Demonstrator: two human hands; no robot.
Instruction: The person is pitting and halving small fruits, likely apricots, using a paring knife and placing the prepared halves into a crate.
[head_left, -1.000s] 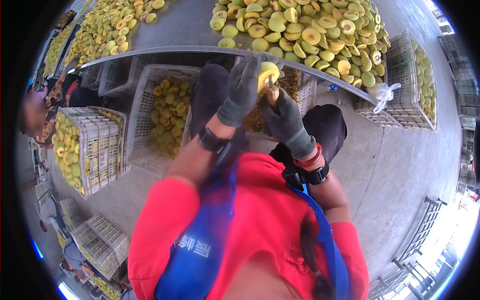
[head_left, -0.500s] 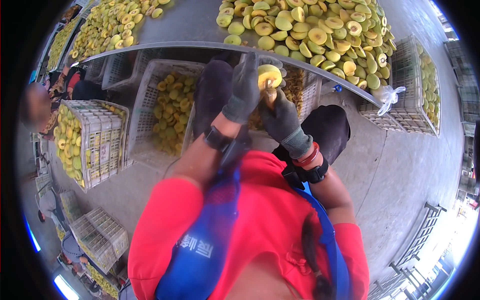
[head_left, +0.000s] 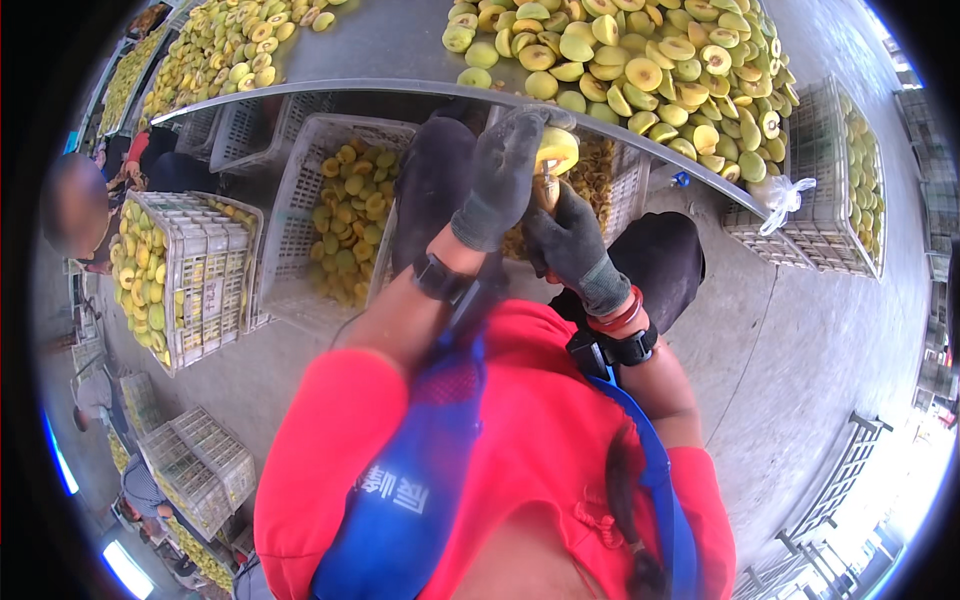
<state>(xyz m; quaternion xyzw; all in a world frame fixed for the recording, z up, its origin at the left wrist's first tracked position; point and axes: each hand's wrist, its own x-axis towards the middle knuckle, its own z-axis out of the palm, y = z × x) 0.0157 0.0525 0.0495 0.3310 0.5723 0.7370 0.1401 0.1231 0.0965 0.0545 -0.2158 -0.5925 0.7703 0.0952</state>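
Observation:
My left hand [head_left: 502,165], in a dark grey work glove, is closed round a yellow-green peach half [head_left: 557,150], its cut side turned toward my right hand. A small pitting tool with a brown handle [head_left: 545,192] is gripped in my gloved right hand [head_left: 572,245]; its tip meets the cut face, and its exact shape is partly hidden. Both hands are just in front of the metal table's edge, above a crate of brownish scraps [head_left: 597,170] between my knees. On the table lies a heap of halved peaches [head_left: 645,75] with yellow flesh.
A grey crate [head_left: 300,200] with peach pieces stands left of my knee, beside another full crate [head_left: 210,270]. At the right stands a filled crate [head_left: 835,190], next to a knotted plastic bag [head_left: 785,200] at the table edge [head_left: 400,87]. Other people sit at the left.
Both hands have shifted slightly right. My left hand has turned, its back now covering more of the peach half, and the tool's tip stays at the fruit.

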